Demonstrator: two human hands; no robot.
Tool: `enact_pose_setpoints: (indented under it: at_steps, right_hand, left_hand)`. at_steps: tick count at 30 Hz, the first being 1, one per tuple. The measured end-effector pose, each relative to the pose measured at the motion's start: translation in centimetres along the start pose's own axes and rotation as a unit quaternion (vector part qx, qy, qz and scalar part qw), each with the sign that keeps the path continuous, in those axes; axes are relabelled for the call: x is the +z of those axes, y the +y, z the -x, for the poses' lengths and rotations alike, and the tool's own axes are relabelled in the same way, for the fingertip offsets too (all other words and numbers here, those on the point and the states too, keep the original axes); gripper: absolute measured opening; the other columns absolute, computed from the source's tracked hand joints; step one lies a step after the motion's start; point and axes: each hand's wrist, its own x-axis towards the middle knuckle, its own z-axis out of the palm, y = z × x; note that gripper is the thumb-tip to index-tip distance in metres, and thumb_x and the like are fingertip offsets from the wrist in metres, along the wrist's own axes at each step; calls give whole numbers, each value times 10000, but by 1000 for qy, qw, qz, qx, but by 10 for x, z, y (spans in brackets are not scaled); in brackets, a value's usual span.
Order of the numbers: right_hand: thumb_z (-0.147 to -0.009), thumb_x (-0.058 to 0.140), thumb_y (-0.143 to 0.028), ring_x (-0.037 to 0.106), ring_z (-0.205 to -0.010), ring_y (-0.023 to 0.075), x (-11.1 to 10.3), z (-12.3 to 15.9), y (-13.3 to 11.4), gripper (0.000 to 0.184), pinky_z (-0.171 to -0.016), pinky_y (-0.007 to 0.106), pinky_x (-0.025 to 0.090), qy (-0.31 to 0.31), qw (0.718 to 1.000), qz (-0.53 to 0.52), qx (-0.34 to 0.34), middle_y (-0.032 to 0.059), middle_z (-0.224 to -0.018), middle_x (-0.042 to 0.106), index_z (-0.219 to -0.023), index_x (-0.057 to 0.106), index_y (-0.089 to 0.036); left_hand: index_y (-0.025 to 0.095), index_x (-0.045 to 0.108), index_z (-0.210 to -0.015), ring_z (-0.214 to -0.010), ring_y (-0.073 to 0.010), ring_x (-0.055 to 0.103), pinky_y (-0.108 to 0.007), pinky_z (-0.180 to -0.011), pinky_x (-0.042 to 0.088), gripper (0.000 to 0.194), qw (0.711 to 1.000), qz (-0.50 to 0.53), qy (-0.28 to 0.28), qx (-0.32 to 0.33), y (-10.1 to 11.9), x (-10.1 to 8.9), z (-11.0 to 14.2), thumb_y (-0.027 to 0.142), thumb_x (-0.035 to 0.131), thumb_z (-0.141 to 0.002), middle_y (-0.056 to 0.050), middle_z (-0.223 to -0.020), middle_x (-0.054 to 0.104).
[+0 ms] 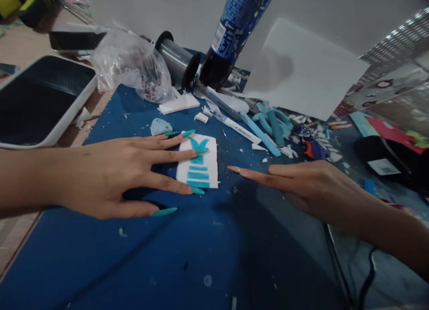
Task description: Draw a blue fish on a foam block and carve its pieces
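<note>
At centre, our spread left hand (122,176) perhaps steadies a flat white blue-striped piece (199,169); our right hand (308,185) hides its grip.

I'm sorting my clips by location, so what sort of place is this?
Probably a craft workspace: a pen, a spool and white scraps lie on a blue surface, where the left hand rests on a white piece with turquoise shapes.

Dim, uneven light, dark shadows across the blue surface (134,265), softly blurred detail, stretched edges
</note>
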Motion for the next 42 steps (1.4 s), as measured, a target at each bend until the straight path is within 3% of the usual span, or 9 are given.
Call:
enact_pose_setpoints:
  at_steps: [4, 7, 9, 13, 17, 27, 32, 38, 42]
  right_hand:
    - [-1028, 358, 2, 418, -541, 101, -3, -4, -9, 687, -569, 206, 357, 81, 994, -61, 28, -58, -649, 471, -1622, 525, -301]
    - [-978, 328, 32, 361, -498, 114, -11, -25, -22, 716, -488, 244, 254, 120, 992, -50, 0, -58, -640, 476, -1567, 594, -277]
    - [-984, 372, 18, 377, -513, 121, -15, -41, -29, 682, -489, 257, 242, 85, 995, -46, -18, -55, -654, 497, -1568, 594, -254]
    - [-884, 388, 87, 380, -529, 117, -13, -59, -33, 786, -491, 246, 211, 98, 993, -29, -55, -49, -661, 515, -1557, 607, -256]
    - [-878, 374, 88, 356, -531, 118, -3, -61, -32, 820, -502, 246, 190, 137, 989, -24, -52, -56, -641, 488, -1576, 581, -290]
    - [-899, 347, 80, 321, -523, 127, 1, -62, -31, 773, -493, 261, 150, 148, 987, -9, -56, -57, -610, 428, -1535, 611, -271]
    - [-905, 348, 90, 289, -521, 126, -4, -64, -29, 777, -493, 268, 141, 129, 989, 4, -68, -58, -619, 453, -1559, 588, -254]
    - [-935, 383, 67, 301, -531, 131, -28, -69, -27, 764, -493, 264, 156, 49, 995, 22, -80, -50, -630, 488, -1614, 528, -251]
    - [-950, 420, 48, 279, -522, 133, -33, -71, -30, 779, -487, 270, 153, 9, 997, 35, -75, -45, -642, 520, -1662, 457, -265]
  left_hand:
    - [466, 544, -1576, -1597, -507, 299, -732, -1259, 356, 559, 1000, -2, 8, 23, -1, 0, -2, 446, 652, -1028, -12, -1791, 229]
    - [451, 561, -1568, -1592, -509, 309, -755, -1239, 357, 530, 999, -2, 19, 30, -2, 1, -2, 468, 626, -1043, -35, -1779, 281]
    - [450, 552, -1576, -1594, -511, 299, -772, -1224, 358, 524, 999, -3, 16, 29, -2, 1, -2, 482, 609, -1056, -47, -1778, 284]
    - [410, 563, -1577, -1590, -514, 289, -778, -1211, 358, 503, 999, -3, 15, 41, -1, 1, -2, 485, 569, -1080, -116, -1781, 247]
    - [383, 584, -1565, -1592, -518, 284, -774, -1215, 353, 502, 999, -1, 24, 40, -3, 2, -3, 469, 582, -1071, -158, -1784, 230]
    - [372, 581, -1569, -1592, -519, 292, -788, -1208, 346, 491, 998, -7, 31, 52, -3, 3, -3, 479, 555, -1091, -203, -1767, 281]
    - [345, 591, -1565, -1583, -531, 300, -809, -1173, 372, 490, 998, -12, 31, 60, -3, 3, -3, 483, 525, -1099, -252, -1746, 301]
    - [373, 585, -1568, -1587, -518, 298, -776, -1214, 350, 492, 998, -3, 29, 51, -3, 4, -4, 476, 561, -1087, -176, -1773, 268]
    - [355, 604, -1555, -1579, -529, 312, -783, -1210, 349, 485, 998, -4, 34, 56, -3, 3, -4, 464, 573, -1084, -179, -1771, 273]
